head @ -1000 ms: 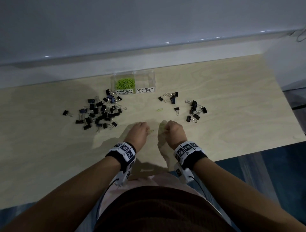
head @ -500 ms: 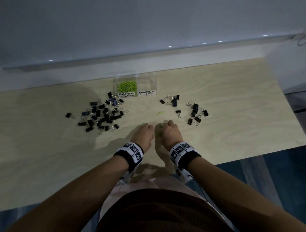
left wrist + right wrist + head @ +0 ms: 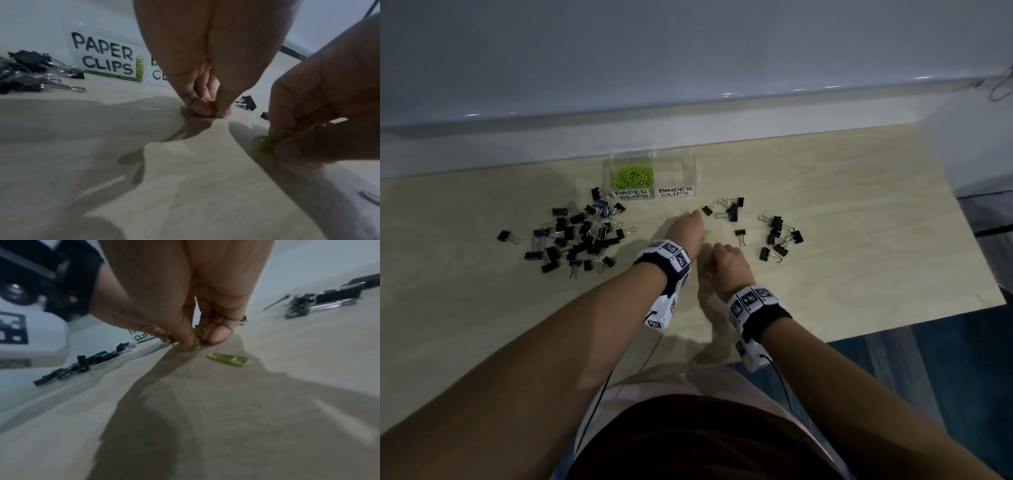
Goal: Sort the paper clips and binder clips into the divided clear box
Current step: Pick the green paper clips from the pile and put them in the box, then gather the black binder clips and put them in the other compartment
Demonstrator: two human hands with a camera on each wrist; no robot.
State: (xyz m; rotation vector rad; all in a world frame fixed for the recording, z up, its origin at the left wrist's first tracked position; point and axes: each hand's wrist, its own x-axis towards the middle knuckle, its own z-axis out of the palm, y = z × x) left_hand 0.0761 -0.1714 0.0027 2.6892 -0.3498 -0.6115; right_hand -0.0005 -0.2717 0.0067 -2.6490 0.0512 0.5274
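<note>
pale wood table runs up to a grey wall, and the clear box sits at its far edge. from the head view, green paper clips fill the compartment marked paper clips; the binder clips one looks bare. black binder clips lie heaped left of the hands, with smaller groups to the right. both hands are knuckles-up there, fingers hidden. the left wrist view shows the left hand pinching a green clip against the table. the right wrist view shows the right hand curled round several green clips, fingertips touching the wood, and one loose clip lying just beside it.
</note>
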